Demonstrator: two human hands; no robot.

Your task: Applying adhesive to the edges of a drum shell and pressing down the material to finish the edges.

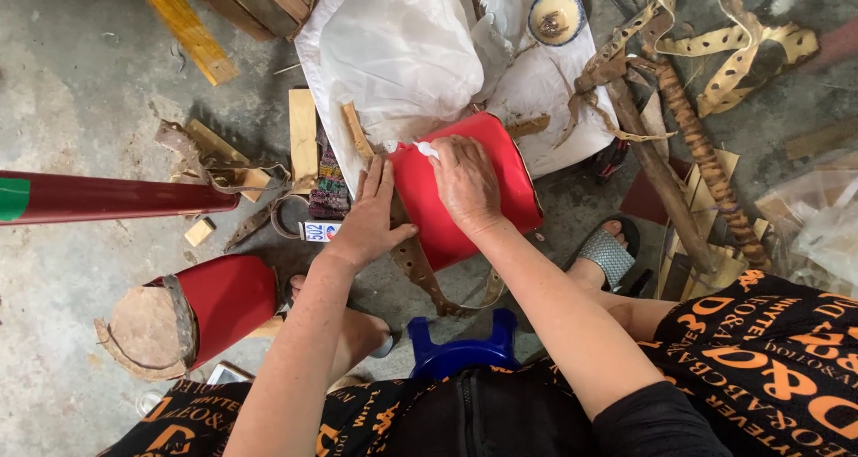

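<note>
A red drum-shaped cylinder (500, 176) lies on its side in front of me, with a brown leather strap (420, 269) looped round its near end. My left hand (368, 218) rests flat against its left edge, fingers spread, steadying it. My right hand (465, 182) presses down on top of the red surface, pinching a small white scrap (426, 149) at its fingertips. A second red drum (214, 298) with a brown hide head (147, 332) lies at the lower left.
A white plastic sheet and bag (402, 50) lie beyond the drum, with a small bowl (555, 16) on it. A long dark red pole (116, 196) runs in from the left. Perforated hide scraps (742, 50), sticks and wood offcuts litter the concrete floor. A blue stool (460, 345) is under me.
</note>
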